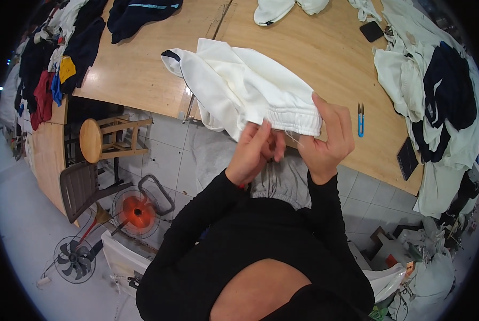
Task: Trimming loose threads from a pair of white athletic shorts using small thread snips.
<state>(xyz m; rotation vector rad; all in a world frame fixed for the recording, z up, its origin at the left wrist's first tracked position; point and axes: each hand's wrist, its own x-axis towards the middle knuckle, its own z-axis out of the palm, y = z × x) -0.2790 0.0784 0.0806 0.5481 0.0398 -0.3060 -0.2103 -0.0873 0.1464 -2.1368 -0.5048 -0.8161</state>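
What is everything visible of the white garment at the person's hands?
The white garment is smooth-looking cloth, creased and bunched, with a gathered, elastic-looking band and a dark-trimmed part at its left. Loose threads hang beneath the band. It spreads across the near edge of the wooden table, partly overhanging. The right hand grips the band's right end; the left hand touches near its left end.

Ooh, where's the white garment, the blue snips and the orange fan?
White garment (243,85): head view, middle of its cloth.
Blue snips (359,123): head view, on the handle.
Orange fan (138,212): head view, on its hub.
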